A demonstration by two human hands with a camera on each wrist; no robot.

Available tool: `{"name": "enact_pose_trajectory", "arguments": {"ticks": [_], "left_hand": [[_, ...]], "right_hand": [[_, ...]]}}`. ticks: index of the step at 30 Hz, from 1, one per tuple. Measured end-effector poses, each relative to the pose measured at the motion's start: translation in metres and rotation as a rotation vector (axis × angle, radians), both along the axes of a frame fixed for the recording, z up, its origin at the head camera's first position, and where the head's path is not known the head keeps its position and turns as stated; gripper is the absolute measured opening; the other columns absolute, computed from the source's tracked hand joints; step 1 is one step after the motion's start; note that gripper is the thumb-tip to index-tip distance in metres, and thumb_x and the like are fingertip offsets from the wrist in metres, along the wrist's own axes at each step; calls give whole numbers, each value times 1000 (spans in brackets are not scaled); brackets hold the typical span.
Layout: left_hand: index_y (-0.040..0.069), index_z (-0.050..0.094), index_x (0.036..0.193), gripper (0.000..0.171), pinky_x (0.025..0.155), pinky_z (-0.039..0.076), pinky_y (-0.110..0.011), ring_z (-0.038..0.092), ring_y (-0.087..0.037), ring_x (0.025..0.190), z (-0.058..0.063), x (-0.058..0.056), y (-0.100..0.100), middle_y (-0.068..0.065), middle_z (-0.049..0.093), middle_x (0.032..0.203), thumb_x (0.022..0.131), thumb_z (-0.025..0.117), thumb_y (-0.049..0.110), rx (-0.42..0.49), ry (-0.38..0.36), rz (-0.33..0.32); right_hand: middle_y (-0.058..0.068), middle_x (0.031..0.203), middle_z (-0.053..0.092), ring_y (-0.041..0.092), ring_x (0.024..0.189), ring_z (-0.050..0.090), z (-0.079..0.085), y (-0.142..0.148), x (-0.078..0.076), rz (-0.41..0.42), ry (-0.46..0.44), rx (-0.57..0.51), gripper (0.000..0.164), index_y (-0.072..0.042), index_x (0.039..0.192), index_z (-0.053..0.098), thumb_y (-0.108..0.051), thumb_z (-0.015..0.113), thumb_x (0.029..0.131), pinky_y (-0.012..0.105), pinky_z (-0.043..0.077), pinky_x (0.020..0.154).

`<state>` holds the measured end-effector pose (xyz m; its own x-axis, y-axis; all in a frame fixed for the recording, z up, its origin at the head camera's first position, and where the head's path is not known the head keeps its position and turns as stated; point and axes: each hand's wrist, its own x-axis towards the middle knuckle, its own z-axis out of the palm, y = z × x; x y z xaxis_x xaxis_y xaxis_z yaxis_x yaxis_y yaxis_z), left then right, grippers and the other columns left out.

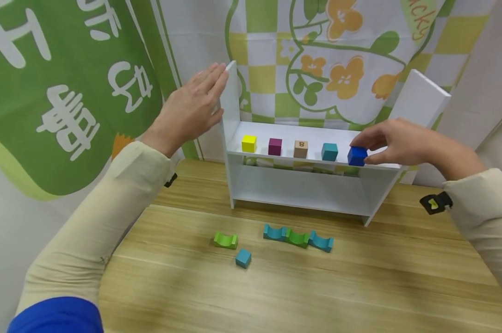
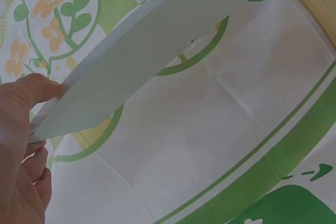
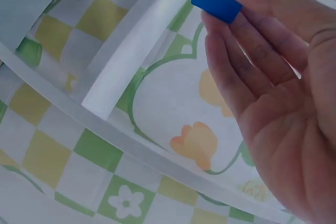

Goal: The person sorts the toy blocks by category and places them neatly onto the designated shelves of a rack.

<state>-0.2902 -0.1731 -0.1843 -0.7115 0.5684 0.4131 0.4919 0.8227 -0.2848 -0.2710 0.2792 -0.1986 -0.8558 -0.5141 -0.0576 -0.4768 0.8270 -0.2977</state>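
Note:
A small white shelf [image 1: 300,182] stands on the wooden table. My left hand [image 1: 194,104] holds the upper end of its left side panel; in the left wrist view the thumb [image 2: 39,88] lies on one side and the curled fingers are partly hidden behind it. At the right end of the upper board, my right hand [image 1: 405,141] pinches a blue cube [image 1: 357,156] between thumb and fingers. Leftward along that board sit a teal cube [image 1: 329,151], a plain wooden cube marked 8 [image 1: 300,149], a purple cube [image 1: 275,146] and a yellow cube [image 1: 249,144].
On the table before the shelf lie a blue-teal cube [image 1: 243,258], a lone green curved block [image 1: 225,240] and a joined row of curved blocks [image 1: 297,237]. Behind hangs a patterned cloth [image 1: 267,78]; a green printed cloth [image 1: 67,69] hangs at the left.

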Motion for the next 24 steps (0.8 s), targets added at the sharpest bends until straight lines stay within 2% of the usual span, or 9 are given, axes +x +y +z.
{"name": "enact_pose_trajectory", "arguments": {"ticks": [9, 24], "left_hand": [[-5, 13, 167, 76, 138, 16, -46, 18, -35, 165, 1, 2, -1, -20, 13, 177, 109, 54, 22, -5, -10, 2], [-5, 14, 167, 75, 137, 17, -47, 19, -36, 165, 2, 1, 0, -21, 15, 177, 109, 54, 21, -13, -7, 11]], "right_hand": [[18, 132, 74, 41, 125, 69, -3, 1, -14, -38, 1, 41, 44, -5, 139, 69, -13, 77, 96, 58, 59, 105], [20, 136, 72, 42, 128, 68, -10, 3, -22, -41, -27, 51, 46, -4, 142, 66, -13, 75, 97, 60, 57, 107]]}}
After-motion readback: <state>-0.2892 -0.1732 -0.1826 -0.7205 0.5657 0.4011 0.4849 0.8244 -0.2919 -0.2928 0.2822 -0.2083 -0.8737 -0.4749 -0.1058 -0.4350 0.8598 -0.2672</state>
